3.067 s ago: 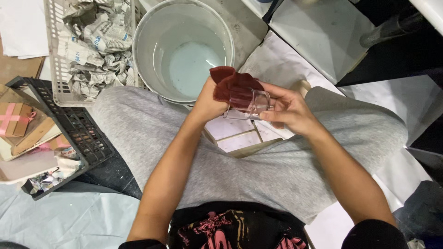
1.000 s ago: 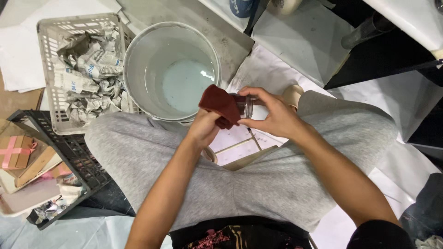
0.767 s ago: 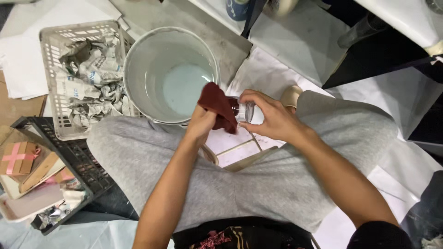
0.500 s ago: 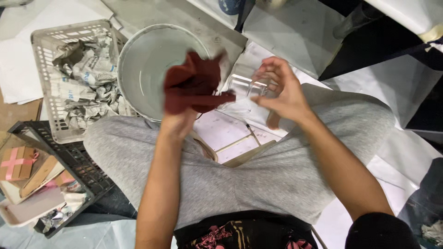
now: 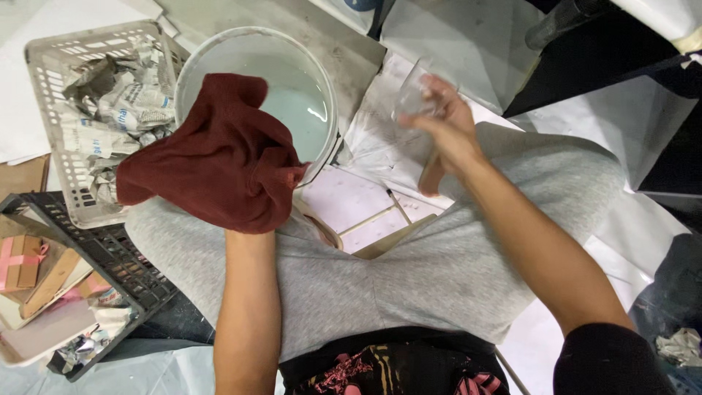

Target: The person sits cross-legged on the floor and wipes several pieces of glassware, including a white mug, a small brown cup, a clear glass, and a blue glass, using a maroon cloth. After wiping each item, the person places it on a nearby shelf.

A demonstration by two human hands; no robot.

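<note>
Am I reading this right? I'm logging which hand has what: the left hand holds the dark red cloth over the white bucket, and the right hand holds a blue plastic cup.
Not quite. The right hand holds a small clear glass, not a blue plastic cup; the head view shows it. The rest stands: the left hand, hidden under the dark red cloth, holds it over the white bucket.

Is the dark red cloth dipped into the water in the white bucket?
No, the dark red cloth is draped over the raised left hand above the white bucket rim, clear of the water.
</note>
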